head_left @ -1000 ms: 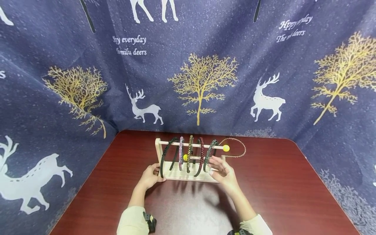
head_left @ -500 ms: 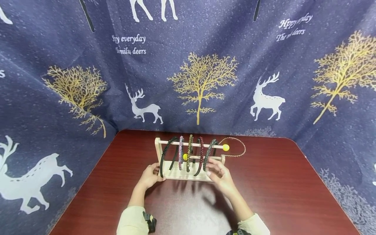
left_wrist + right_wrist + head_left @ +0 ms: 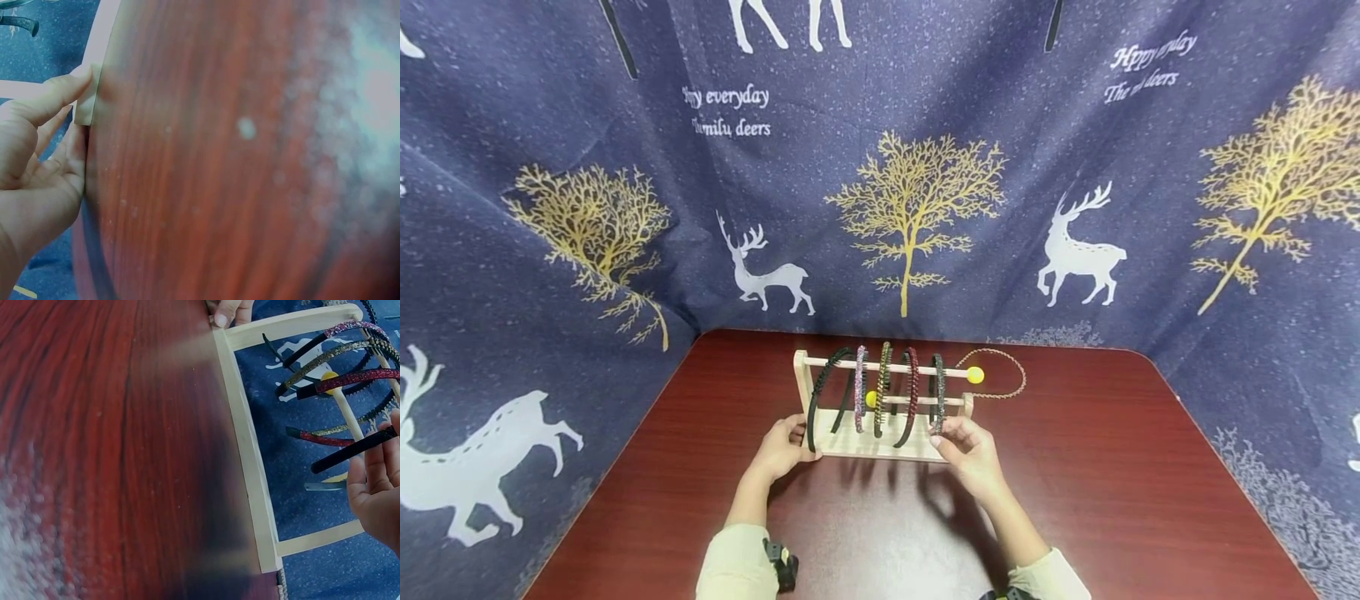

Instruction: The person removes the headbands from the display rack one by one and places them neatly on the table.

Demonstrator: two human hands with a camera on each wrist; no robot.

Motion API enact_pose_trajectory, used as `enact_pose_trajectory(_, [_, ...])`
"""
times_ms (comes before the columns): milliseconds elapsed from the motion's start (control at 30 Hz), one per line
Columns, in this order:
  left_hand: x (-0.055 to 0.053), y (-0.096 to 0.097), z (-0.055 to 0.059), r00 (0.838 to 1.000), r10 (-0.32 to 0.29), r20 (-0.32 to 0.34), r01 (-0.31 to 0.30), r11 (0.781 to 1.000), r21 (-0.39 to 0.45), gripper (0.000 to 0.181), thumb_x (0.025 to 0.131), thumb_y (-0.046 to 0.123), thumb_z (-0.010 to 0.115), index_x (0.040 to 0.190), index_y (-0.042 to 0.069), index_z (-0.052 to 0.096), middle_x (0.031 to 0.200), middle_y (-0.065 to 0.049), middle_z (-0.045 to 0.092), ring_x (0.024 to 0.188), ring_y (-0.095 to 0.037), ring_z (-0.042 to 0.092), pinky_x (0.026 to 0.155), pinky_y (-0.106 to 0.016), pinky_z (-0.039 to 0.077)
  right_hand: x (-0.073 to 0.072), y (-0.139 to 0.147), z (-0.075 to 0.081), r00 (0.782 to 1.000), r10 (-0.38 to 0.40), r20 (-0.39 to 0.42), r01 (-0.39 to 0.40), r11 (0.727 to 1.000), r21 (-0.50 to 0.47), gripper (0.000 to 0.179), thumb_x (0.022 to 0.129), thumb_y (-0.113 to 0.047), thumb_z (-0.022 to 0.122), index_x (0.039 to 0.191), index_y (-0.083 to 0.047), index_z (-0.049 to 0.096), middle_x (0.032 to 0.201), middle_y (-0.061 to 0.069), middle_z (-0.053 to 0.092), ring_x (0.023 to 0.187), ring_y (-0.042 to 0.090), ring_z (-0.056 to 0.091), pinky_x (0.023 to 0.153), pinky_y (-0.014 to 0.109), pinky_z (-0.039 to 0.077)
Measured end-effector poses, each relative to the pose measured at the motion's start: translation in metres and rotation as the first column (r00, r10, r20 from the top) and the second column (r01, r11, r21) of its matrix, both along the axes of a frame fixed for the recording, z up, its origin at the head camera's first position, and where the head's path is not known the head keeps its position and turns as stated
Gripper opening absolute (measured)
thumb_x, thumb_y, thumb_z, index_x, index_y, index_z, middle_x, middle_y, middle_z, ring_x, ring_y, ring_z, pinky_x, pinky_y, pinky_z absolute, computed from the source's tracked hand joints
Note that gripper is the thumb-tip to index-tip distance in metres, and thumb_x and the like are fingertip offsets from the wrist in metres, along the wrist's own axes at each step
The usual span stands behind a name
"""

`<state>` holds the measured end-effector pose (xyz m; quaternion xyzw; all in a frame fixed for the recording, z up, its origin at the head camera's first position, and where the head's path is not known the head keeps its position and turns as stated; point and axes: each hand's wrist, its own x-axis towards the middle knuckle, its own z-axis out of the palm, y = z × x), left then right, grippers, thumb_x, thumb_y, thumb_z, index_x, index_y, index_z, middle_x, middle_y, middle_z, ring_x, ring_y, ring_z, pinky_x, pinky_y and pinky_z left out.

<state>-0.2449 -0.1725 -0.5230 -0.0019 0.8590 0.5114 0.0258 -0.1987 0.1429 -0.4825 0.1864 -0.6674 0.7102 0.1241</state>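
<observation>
Several headbands hang on a pale wooden rack (image 3: 842, 445) with two bars. My left hand (image 3: 778, 446) grips the rack's left front corner; in the left wrist view its thumb presses the base's edge (image 3: 87, 103). At the right end, my right hand (image 3: 973, 457) pinches the lower end of a dark glittery headband (image 3: 939, 387) hung over the upper bar. That headband's black end pokes past my fingers in the right wrist view. To its left hang a red headband (image 3: 913, 385), a gold one (image 3: 882, 400), a pink one (image 3: 861, 400) and a black one (image 3: 813, 408).
Yellow balls cap the upper bar (image 3: 975, 375) and the lower bar (image 3: 871, 399). A thin braided loop (image 3: 1023, 375) stands out behind the rack's right end. The reddish-brown table (image 3: 1112, 467) meets a blue deer-print cloth (image 3: 910, 250) at the back.
My right hand has closed on the dark glittery headband's lower end. That headband has swung from slanted to nearly upright, its lower end moving right. My left hand stays on the rack.
</observation>
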Motion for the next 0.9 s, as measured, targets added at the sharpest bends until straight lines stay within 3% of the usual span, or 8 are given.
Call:
enact_pose_trajectory(400, [-0.001, 0.000, -0.001, 1.000, -0.005, -0.006, 0.005, 1.000, 0.005, 0.070, 0.063, 0.001, 0.080, 0.127, -0.002, 0.052, 0.105, -0.012, 0.051, 0.095, -0.027, 0.051, 0.084, -0.042, 0.047, -0.003, 0.002, -0.003, 0.999, -0.009, -0.033, 0.008, 1.000, -0.013, 0.011, 0.078, 0.014, 0.062, 0.086, 0.015, 0.056, 0.086, 0.031, 0.061, 0.081, 0.012, 0.063, 0.075, 0.025, 0.054])
enact_pose_trajectory(633, [-0.002, -0.001, -0.001, 1.000, -0.002, -0.005, 0.002, 1.000, -0.001, 0.069, 0.063, 0.001, 0.080, 0.127, -0.002, 0.052, 0.105, -0.012, 0.051, 0.096, -0.028, 0.051, 0.084, -0.042, 0.047, -0.004, 0.002, 0.009, 0.997, -0.048, -0.064, 0.045, 0.998, -0.049, 0.011, 0.077, 0.015, 0.063, 0.086, 0.016, 0.055, 0.085, 0.020, 0.065, 0.080, 0.012, 0.063, 0.073, 0.024, 0.054])
enact_pose_trajectory(767, [-0.002, -0.001, -0.002, 1.000, 0.000, -0.005, 0.000, 1.000, -0.003, 0.070, 0.063, 0.001, 0.080, 0.127, -0.001, 0.052, 0.105, -0.011, 0.051, 0.096, -0.027, 0.052, 0.084, -0.041, 0.048, -0.005, 0.004, 0.016, 0.994, -0.034, -0.104, 0.026, 0.997, -0.075, 0.012, 0.078, 0.016, 0.062, 0.086, 0.017, 0.053, 0.087, 0.014, 0.067, 0.082, 0.012, 0.064, 0.074, 0.024, 0.055])
enact_pose_trajectory(900, [0.000, -0.001, -0.003, 1.000, 0.005, -0.021, -0.005, 1.000, -0.005, 0.070, 0.062, 0.000, 0.080, 0.126, -0.002, 0.053, 0.103, -0.012, 0.051, 0.094, -0.027, 0.052, 0.083, -0.041, 0.048, -0.005, 0.006, 0.018, 0.996, -0.022, -0.086, 0.014, 0.996, -0.085, 0.013, 0.078, 0.016, 0.062, 0.086, 0.018, 0.052, 0.087, 0.008, 0.068, 0.083, 0.011, 0.064, 0.075, 0.024, 0.054])
